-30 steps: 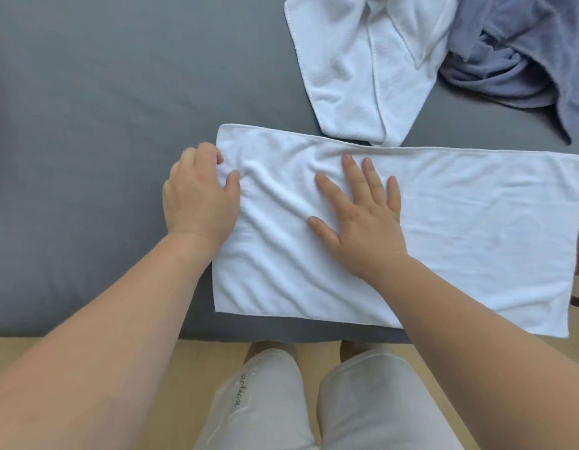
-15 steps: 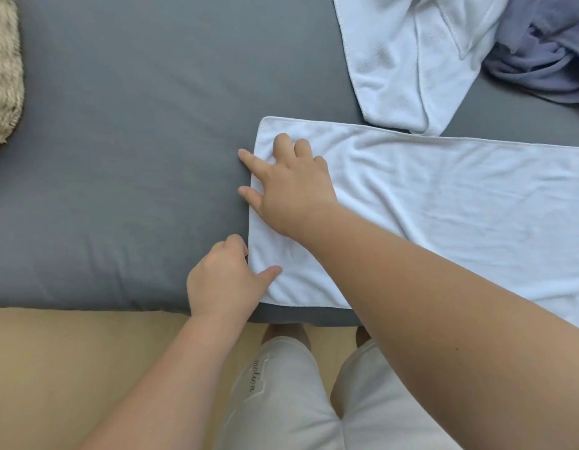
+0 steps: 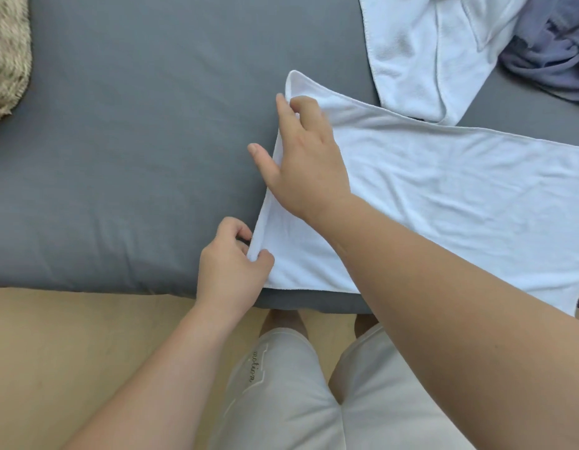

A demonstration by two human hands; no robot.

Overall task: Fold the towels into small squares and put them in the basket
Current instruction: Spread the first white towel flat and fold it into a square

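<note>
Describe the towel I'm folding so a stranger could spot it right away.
On the grey bed, look along the near edge. The towel lies spread flat there, a long white rectangle, its left end held by the left hand and right hand. The other white towel behind it is crumpled, and the cloth beside that is blue-grey.

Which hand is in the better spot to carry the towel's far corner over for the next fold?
Right. The right hand curls its fingers on the white towel at its far left edge, beside the raised corner; the left hand is pinching the near corner.
</note>
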